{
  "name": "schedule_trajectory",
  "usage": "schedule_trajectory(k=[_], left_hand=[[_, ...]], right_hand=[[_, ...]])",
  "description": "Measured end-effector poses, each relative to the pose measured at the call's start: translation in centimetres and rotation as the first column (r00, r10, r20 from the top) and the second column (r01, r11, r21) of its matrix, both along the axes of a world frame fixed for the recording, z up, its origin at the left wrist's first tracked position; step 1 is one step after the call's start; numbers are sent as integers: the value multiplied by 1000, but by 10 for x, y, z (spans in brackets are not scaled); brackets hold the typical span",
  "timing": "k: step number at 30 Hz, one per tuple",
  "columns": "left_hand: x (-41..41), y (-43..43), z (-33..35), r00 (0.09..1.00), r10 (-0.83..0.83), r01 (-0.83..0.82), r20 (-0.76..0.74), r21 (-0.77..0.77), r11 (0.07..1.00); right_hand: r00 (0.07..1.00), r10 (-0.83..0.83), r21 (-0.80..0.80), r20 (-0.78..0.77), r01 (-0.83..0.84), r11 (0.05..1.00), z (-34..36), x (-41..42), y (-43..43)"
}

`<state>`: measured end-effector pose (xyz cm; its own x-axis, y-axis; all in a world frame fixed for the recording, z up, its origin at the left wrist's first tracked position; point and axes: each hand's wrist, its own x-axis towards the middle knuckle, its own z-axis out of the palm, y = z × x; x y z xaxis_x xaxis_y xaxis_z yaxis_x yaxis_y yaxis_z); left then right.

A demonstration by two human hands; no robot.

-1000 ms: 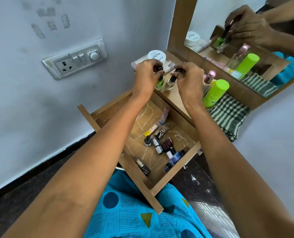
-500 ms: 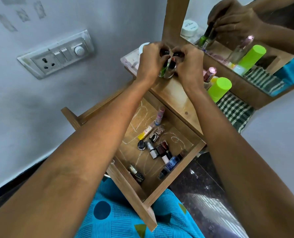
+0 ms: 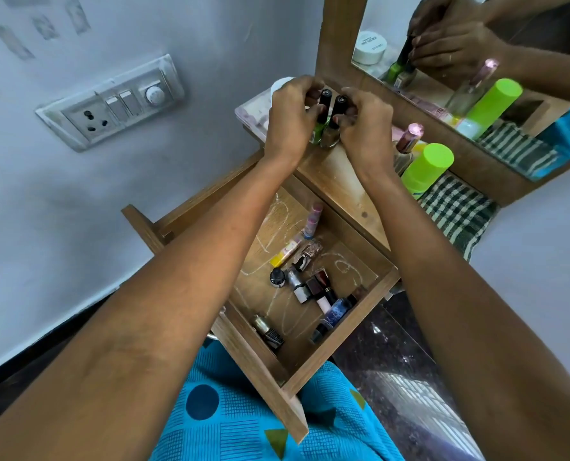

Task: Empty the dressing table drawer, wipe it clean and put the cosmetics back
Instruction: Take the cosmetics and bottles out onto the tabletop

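Switchboard point(image 3: 110, 101) sits at 10 o'clock. Up at 12, the left grip point(image 3: 290, 118) pinches a green bottle point(image 3: 318, 129) by its black cap. The right grip point(image 3: 367, 128) pinches a clear bottle point(image 3: 331, 136) touching it, both upright on the table point(image 3: 343, 184). The drawer point(image 3: 260, 371) hangs open at 6 o'clock with cosmetics point(image 3: 313, 287) scattered inside. Lime can point(image 3: 426, 168) at 2.
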<state>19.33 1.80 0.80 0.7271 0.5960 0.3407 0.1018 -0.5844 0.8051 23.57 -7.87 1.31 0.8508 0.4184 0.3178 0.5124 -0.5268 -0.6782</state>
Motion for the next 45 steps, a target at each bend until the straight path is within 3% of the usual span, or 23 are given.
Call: schedule_trajectory(k=[4, 15, 19, 28, 34, 39, 45], left_hand=[[-14, -4, -3, 1000, -12, 11, -5, -33, 999], [-75, -31, -50, 991, -29, 19, -130, -77, 997], [-89, -36, -68, 979, -61, 47, -193, -73, 996], [-99, -54, -88, 923, -122, 70, -366, -151, 986], [-94, -65, -94, 917, -41, -21, -396, -152, 988], [-90, -69, -94, 907, 9, -77, -421, -146, 986], [-90, -67, -97, 899, 20, -90, -437, -140, 986]], right_hand=[[1000, -26, 77, 4, 26, 997, -5, -7, -6], [1000, -6, 21, -20, 7, 1000, -28, -60, -33], [987, 38, 6, -155, -38, 999, -42, -91, -48], [970, -57, -134, -236, 25, 991, -98, -121, -65], [990, 53, -195, -127, -77, 978, -102, -102, -62], [963, 208, -300, -174, -253, 920, -102, -85, -57], [933, 236, -324, -271, -320, 890, -96, -80, -54]])
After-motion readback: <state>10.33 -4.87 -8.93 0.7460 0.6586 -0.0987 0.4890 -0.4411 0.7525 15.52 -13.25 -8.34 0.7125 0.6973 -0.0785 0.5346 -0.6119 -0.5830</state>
